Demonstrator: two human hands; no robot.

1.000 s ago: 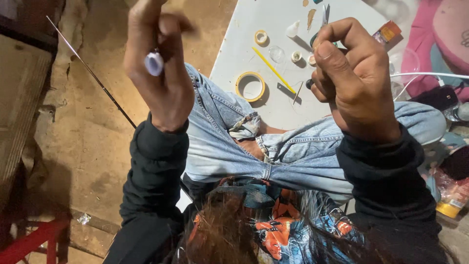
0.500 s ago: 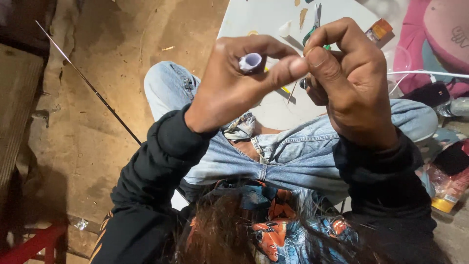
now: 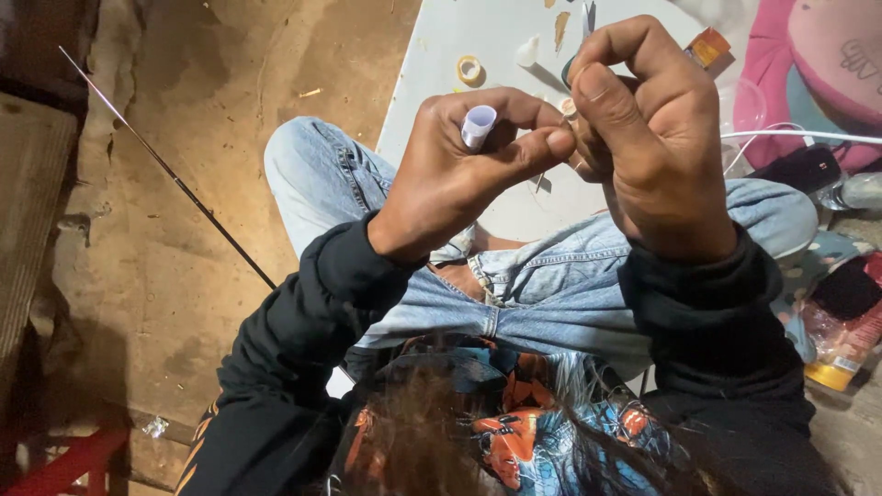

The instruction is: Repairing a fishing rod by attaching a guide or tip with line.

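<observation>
My left hand (image 3: 459, 174) fingers pinch a small white tube (image 3: 478, 124); my right hand (image 3: 657, 147) fingers are closed, contents hidden, above the white worktop (image 3: 478, 37) on a dirt floor (image 3: 230, 110).

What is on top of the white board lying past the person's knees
On the white board lie a small tape ring, a white cone-shaped piece and a tan scrap. The left hand and right hand cover its middle, so anything there is hidden.

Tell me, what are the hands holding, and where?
The left hand pinches a small white rolled paper tube around its lower part, open end up. The right hand is closed; what it holds cannot be told.
</observation>
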